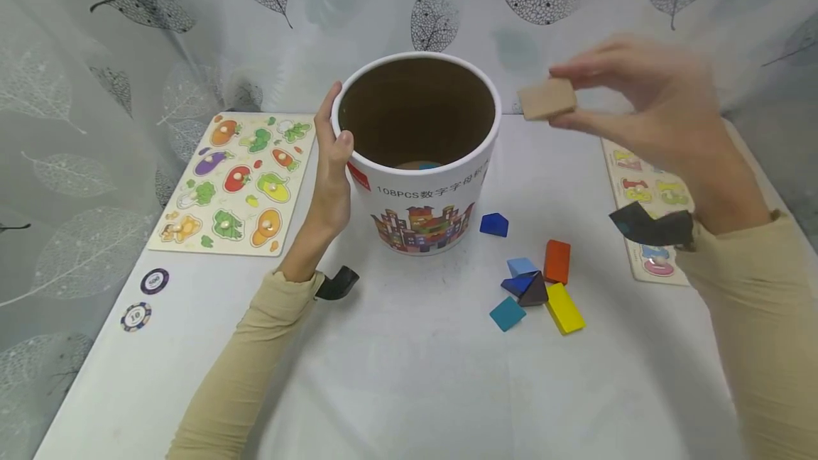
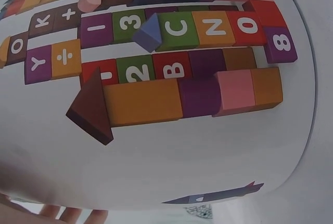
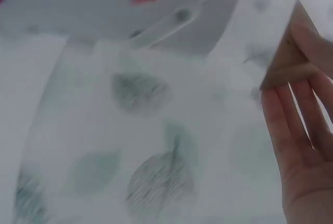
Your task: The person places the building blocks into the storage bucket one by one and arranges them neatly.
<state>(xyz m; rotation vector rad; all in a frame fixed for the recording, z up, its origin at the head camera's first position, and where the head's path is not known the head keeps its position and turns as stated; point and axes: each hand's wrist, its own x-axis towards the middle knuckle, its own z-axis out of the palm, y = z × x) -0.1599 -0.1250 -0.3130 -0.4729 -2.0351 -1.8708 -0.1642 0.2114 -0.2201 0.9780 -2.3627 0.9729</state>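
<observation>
A white bucket (image 1: pixel 422 194) printed with coloured letter blocks stands upright at the table's middle. Its open top faces me, and a bit of blue shows at the bottom inside. My left hand (image 1: pixel 334 172) holds the bucket's left side, thumb tip at the rim. In the left wrist view the printed wall (image 2: pixel 145 167) fills most of the picture, fingertips (image 2: pixel 70 214) showing below. Off to the right of the rim and raised, my right hand (image 1: pixel 652 91) pinches a plain wooden block (image 1: pixel 547 99) between thumb and fingers. That block (image 3: pixel 289 60) looks triangular in the right wrist view.
Right of the bucket lie loose blocks, among them a red one (image 1: pixel 557 261), a yellow one (image 1: pixel 565 309), a teal one (image 1: pixel 508 314) and a blue one (image 1: pixel 495 224). A vegetable puzzle board (image 1: pixel 290 218) lies left, two poker chips (image 1: pixel 155 280) below it. Another puzzle board (image 1: pixel 645 272) lies right.
</observation>
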